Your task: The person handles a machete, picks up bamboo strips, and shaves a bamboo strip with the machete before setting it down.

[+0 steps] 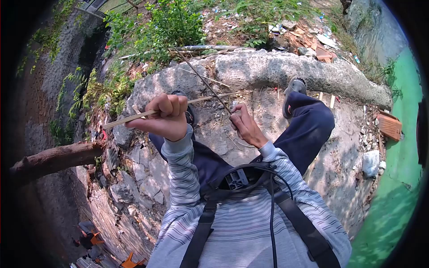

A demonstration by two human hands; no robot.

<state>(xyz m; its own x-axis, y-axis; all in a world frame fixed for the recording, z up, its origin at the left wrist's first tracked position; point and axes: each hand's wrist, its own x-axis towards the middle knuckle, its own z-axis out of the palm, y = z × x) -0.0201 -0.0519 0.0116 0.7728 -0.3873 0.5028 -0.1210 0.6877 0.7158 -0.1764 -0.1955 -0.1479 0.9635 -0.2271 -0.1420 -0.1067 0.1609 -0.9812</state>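
My left hand (165, 116) is closed in a fist around a pale bamboo strip (129, 119). The strip runs from the lower left, through the fist, to a thin end in front of my feet. My right hand (246, 126), fingers curled, grips the near end of a long, thin, dark tool (199, 76), possibly a knife; its handle is hidden. This tool slants away toward the upper left and crosses over the strip in view. Whether the two touch, I cannot tell.
A rough concrete kerb (277, 67) curves beyond my shoes (295, 87). Green shrubs (174, 27) and rubble stand behind it. To the left lies a tree trunk (62, 158); to the right are an orange brick (389, 125) and a green surface (393, 178). Someone (85, 236) is at lower left.
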